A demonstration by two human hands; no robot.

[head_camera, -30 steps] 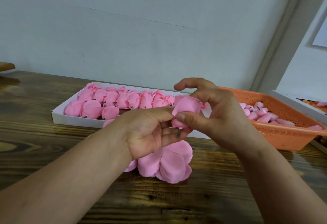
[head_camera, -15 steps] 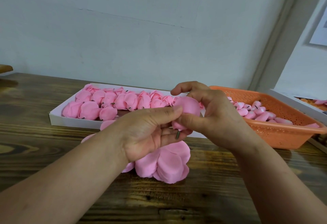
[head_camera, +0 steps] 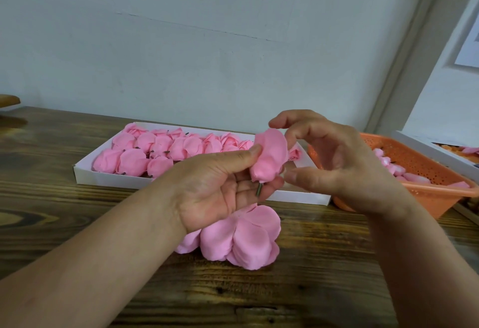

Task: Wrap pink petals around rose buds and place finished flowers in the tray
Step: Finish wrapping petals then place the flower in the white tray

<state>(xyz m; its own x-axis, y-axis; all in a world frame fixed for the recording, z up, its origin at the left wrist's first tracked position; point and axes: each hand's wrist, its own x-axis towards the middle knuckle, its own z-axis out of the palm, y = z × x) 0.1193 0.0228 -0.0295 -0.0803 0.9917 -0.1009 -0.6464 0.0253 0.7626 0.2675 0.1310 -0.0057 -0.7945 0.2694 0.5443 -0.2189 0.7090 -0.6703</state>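
A pink rose [head_camera: 269, 158], wrapped in petals, is being held up above the table [head_camera: 77, 213], in front of the white tray [head_camera: 85, 173]. Its short dark stem [head_camera: 258, 190] is pointing down toward the palm of the left hand [head_camera: 220, 190]. The left grip is grasping the flower: the thumb is pressing on its left side while the fingers are curling under and behind its base. The right hand [head_camera: 337, 167] is hovering just beside the rose on its right, its grip released, fingers loosely bent and spread, the thumb tip lying close to the flower's base; whether it is touching cannot be told.

Below the hands, a stack of loose pink petals [head_camera: 241, 237] is lying on the table, partly hidden under the left wrist. The white tray behind is holding rows of finished pink flowers [head_camera: 155, 151], filling it from its left end toward the right. To the right of the tray, an orange perforated basket [head_camera: 425, 169] is sitting on the table with small pink buds [head_camera: 394, 168] inside. Another white box edge [head_camera: 435, 151] is showing beyond the basket.
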